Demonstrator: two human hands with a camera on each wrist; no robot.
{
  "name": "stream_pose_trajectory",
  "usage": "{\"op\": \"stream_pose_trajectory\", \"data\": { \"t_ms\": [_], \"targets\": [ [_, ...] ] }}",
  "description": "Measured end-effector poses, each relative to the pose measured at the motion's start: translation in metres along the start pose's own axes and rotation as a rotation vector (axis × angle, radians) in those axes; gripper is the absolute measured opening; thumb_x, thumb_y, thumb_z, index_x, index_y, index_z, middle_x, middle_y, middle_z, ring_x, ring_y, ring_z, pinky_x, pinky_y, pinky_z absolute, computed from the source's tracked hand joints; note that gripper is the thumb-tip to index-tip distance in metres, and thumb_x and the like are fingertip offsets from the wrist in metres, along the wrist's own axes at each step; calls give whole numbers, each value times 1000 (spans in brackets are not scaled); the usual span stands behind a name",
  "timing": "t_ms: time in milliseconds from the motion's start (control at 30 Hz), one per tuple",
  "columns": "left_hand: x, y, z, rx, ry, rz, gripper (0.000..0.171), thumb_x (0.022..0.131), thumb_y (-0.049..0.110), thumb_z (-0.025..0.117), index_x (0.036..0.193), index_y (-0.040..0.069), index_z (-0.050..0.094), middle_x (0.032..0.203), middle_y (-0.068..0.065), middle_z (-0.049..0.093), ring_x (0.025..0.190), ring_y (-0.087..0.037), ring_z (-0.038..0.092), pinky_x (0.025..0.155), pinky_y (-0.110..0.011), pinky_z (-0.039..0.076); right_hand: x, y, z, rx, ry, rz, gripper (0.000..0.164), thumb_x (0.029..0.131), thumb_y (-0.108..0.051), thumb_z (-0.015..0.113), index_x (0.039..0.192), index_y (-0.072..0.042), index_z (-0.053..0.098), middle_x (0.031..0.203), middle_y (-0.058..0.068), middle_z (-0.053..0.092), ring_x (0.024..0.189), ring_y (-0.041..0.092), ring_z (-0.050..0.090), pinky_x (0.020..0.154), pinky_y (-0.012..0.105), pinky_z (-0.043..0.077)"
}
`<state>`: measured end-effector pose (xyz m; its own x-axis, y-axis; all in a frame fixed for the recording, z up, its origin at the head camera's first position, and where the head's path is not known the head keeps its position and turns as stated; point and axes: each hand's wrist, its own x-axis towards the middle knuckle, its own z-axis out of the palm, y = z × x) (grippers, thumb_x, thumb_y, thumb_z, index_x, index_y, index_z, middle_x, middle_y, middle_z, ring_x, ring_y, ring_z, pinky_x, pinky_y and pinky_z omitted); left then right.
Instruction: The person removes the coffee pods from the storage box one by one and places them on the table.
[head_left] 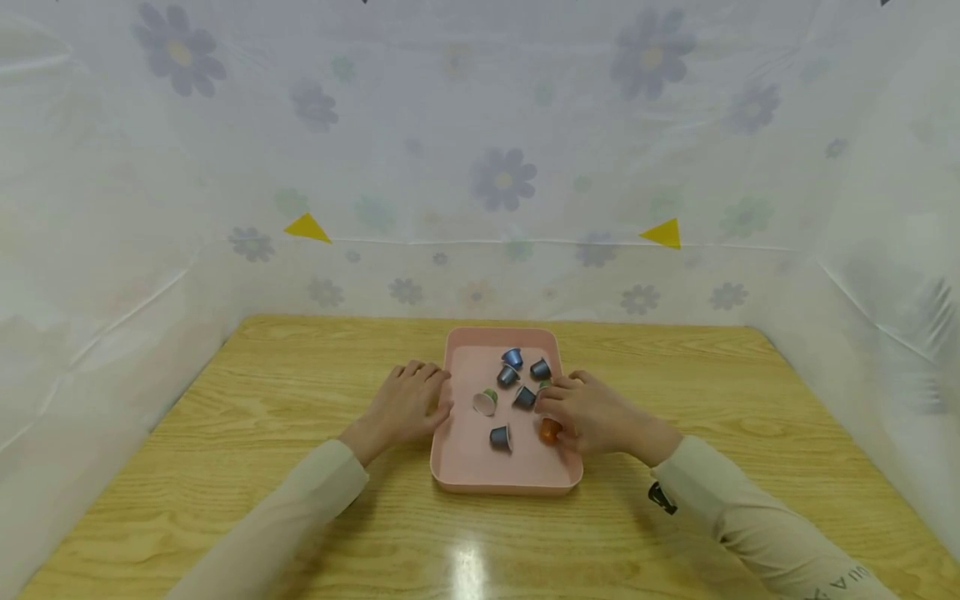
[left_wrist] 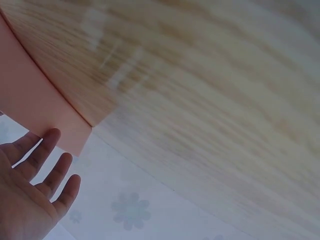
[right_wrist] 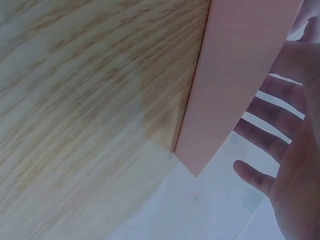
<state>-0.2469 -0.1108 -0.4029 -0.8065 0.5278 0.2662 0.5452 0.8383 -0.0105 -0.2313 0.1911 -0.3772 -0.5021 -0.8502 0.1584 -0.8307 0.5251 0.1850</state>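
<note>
Coffee capsules lie scattered in a pink tray (head_left: 468,462): a blue capsule (head_left: 512,357), several dark ones such as the dark capsule (head_left: 500,437) near the front, and a green capsule (head_left: 485,403) with its pale lid showing. Against the tray's left rim rests my left hand (head_left: 408,402), its fingers loosely extended and holding no capsule. Across the right rim reaches my right hand (head_left: 596,417), fingers over the tray; beside them are an orange capsule (head_left: 551,430) and a partly covered green capsule (head_left: 544,385). In the right wrist view the tray wall hides some fingertips.
The tray stands on a wood-grain table (head_left: 315,367). Flower-printed white sheeting (head_left: 420,167) encloses the back and sides. Two yellow triangles (head_left: 663,234) mark the back sheet. A small black object (head_left: 662,498) shows by the right cuff.
</note>
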Motion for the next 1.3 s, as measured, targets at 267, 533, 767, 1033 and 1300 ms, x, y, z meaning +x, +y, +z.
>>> {"op": "stream_pose_trajectory", "data": {
  "t_ms": [267,533,767,1033,1300],
  "targets": [
    [0,0,1,-9,-10,-3,40,89,37,50,121,13,56,119,-5,57,112,-27,49,95,-44,38,2,-2,2,21,-14,5,25,77,-18,67,102,-18,63,101,-4,62,91,17,53,85,45,43],
    [0,0,1,-25,3,1,39,89,35,50,120,12,57,118,-6,57,112,-28,49,94,-45,39,2,-2,5,30,6,4,25,74,-17,67,99,-17,64,98,-4,63,87,16,52,84,44,43],
    [-1,0,1,-21,4,-1,39,89,35,51,120,13,57,118,-5,57,111,-27,49,94,-44,39,3,0,9,25,20,15,24,74,-20,69,97,-17,63,96,-4,63,87,16,54,84,43,44],
    [-1,1,0,-25,4,-5,39,89,35,51,120,12,57,118,-6,57,111,-28,49,94,-45,39,4,0,9,22,16,23,28,73,-21,69,100,-18,63,97,-3,63,89,17,56,85,44,44],
    [-1,1,1,-24,12,1,39,89,35,51,120,11,57,118,-6,57,111,-28,50,93,-45,39,6,-1,8,41,-36,40,24,76,-21,68,99,-18,64,95,-5,64,88,17,52,87,43,42]
  ]
}}
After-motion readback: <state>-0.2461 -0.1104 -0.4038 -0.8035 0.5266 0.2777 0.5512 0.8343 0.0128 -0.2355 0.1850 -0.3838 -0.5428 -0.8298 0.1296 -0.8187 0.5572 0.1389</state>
